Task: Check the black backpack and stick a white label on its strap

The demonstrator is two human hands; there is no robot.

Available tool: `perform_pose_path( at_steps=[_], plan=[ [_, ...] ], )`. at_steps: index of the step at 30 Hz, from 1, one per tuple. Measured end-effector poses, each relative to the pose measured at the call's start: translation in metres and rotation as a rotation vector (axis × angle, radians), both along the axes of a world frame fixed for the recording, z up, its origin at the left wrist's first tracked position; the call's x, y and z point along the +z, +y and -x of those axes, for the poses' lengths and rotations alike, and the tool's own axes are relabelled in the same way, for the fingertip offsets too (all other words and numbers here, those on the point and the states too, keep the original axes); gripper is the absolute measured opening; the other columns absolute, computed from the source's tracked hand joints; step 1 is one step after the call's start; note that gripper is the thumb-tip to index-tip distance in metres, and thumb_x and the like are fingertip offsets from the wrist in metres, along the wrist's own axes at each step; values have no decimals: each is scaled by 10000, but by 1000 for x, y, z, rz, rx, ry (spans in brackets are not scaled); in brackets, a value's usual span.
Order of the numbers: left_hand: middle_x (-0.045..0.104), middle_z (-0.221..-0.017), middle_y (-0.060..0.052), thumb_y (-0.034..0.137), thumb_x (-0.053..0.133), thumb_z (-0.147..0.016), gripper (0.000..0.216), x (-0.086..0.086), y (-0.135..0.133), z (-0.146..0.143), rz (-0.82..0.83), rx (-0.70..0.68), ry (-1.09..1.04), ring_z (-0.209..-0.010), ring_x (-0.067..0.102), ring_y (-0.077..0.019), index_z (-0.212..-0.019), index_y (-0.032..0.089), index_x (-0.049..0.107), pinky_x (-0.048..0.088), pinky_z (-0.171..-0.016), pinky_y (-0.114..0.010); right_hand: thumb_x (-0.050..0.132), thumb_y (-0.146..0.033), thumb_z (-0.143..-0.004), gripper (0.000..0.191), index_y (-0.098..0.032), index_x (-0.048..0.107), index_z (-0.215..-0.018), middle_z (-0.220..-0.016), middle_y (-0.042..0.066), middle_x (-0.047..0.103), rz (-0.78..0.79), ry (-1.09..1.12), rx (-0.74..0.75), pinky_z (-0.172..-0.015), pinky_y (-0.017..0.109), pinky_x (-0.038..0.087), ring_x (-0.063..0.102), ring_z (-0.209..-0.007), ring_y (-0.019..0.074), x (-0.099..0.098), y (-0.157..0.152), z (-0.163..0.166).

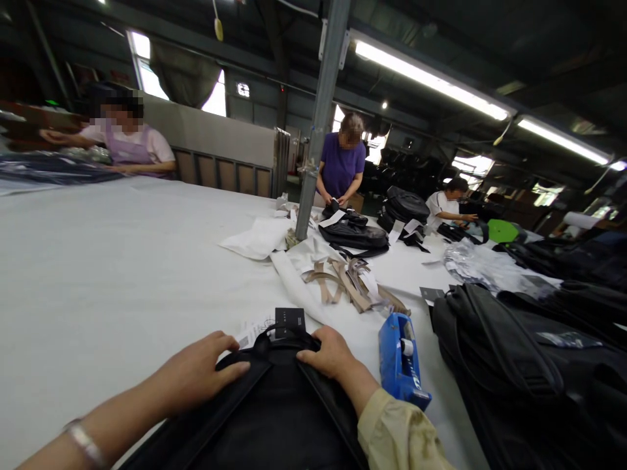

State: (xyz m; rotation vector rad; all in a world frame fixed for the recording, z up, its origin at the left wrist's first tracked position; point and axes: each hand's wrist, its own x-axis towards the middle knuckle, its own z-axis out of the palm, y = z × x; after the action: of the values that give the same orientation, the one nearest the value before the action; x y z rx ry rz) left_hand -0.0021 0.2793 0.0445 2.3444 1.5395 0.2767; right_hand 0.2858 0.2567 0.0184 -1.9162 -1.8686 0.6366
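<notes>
A black backpack (274, 411) lies flat on the white table (98, 274) right in front of me. My left hand (196, 372) rests palm-down on its upper left edge, fingers slightly spread. On the upper right corner, near the top handle, my right hand (330, 356) presses down with fingers curled over the edge. A black hang tag (290, 322) and printed paper slips (252, 329) sit just beyond the bag's top.
A blue tape dispenser (401, 359) stands right of my right hand. A pile of black bags (529, 372) fills the right side. Tan straps (343, 281) lie mid-table by a grey pillar (318, 124). Three other people work at the far side.
</notes>
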Motion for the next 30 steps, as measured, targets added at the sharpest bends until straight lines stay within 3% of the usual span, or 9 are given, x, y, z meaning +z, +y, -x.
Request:
perform_pose_path(
  at_steps=[3, 6, 8, 12, 19, 21, 26, 30],
  plan=[
    [731, -1093, -212, 649, 534, -779, 645, -6, 34, -28, 179, -30, 43, -1008, 680, -359, -1072, 103, 710, 514, -903, -437, 723, -375, -745, 334, -173, 701, -1009, -1034, 97, 676, -140, -2, 3, -896, 352, 489, 624, -998, 250, -5, 0, 1],
    [729, -1061, -228, 663, 577, -738, 666, -14, 36, -46, 162, -1, 32, -968, 683, -372, -1048, 84, 692, 516, -861, -437, 692, -270, -763, 232, -177, 697, -976, -1019, 102, 663, -320, -88, 22, -946, 377, 471, 595, -1027, 259, -13, -3, 5],
    [738, -1056, -187, 642, 618, -718, 622, -17, 32, -49, 140, 1, -36, -965, 681, -357, -1047, 119, 686, 515, -842, -415, 697, -289, -765, 206, -179, 696, -939, -993, 105, 664, -349, -120, 36, -940, 400, 472, 592, -1018, 274, -16, -4, 5],
    [751, -979, -84, 557, 647, -736, 443, -20, 27, -46, 128, -20, -191, -937, 680, -299, -976, 187, 684, 501, -814, -353, 756, -365, -729, 349, -197, 693, -1029, -997, 70, 689, -285, 46, 78, -897, 346, 489, 623, -971, 232, -15, -2, 0],
    [724, -891, -66, 556, 607, -778, 384, -19, 20, -45, 34, 9, -191, -861, 667, -279, -888, 192, 660, 489, -764, -348, 811, -571, -608, 490, -245, 745, -968, -860, 7, 720, 74, 81, 152, -717, 303, 466, 643, -821, 213, 6, 15, -11],
    [721, -900, -57, 497, 613, -782, 331, -16, 18, -46, 38, -13, -188, -861, 665, -270, -922, 200, 657, 496, -765, -344, 829, -574, -576, 478, -260, 762, -931, -809, -13, 717, 128, 110, 213, -692, 291, 458, 637, -784, 201, 10, 20, -8],
    [644, -1258, -75, 296, 628, -761, 431, -3, 13, -52, -31, -254, -296, -1160, 597, -248, -1187, 231, 635, 448, -997, -322, 808, -464, -645, 300, -256, 782, -860, -725, -33, 708, 160, 154, 288, -632, 255, 431, 608, -694, 155, 15, 19, -2],
    [728, -1076, -48, 314, 642, -727, 315, 9, 14, -57, 97, -257, -244, -1011, 664, -253, -1024, 226, 699, 494, -875, -310, 741, -367, -720, 183, -229, 782, -833, -740, -2, 724, 73, 73, 281, -601, 254, 412, 605, -684, 159, 20, 15, -5]
  ],
)
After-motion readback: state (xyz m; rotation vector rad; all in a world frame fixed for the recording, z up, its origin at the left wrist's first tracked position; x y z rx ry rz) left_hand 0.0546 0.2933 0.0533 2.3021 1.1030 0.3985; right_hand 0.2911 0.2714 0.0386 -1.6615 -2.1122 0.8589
